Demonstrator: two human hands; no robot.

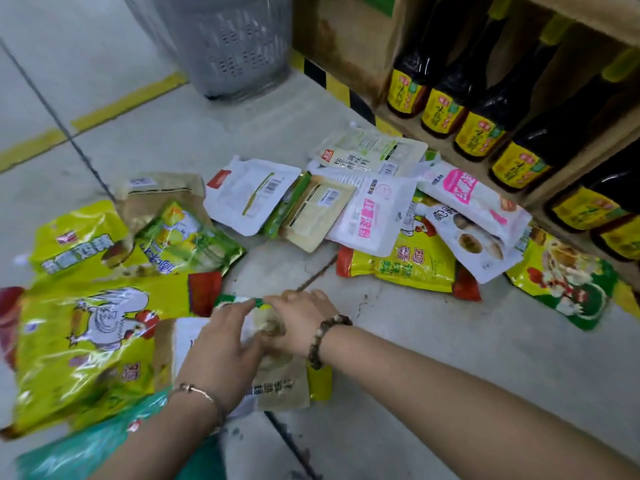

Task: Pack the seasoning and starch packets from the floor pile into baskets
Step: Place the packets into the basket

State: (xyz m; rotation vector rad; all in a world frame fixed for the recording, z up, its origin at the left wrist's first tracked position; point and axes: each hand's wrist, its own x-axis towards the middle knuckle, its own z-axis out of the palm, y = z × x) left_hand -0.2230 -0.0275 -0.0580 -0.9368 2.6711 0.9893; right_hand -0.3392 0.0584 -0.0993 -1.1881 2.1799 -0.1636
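Packet [277,389] in left hand [221,348], right hand [301,320]

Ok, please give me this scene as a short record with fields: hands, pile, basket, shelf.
left hand: on the beige packet, grip unclear
right hand: at the same packet's top edge, grip unclear
pile: yellow chicken packet on the left, white packet with pink print further off
basket: grey basket standing beyond the pile; contents not visible
shelf: dark bottles with yellow labels, on the right
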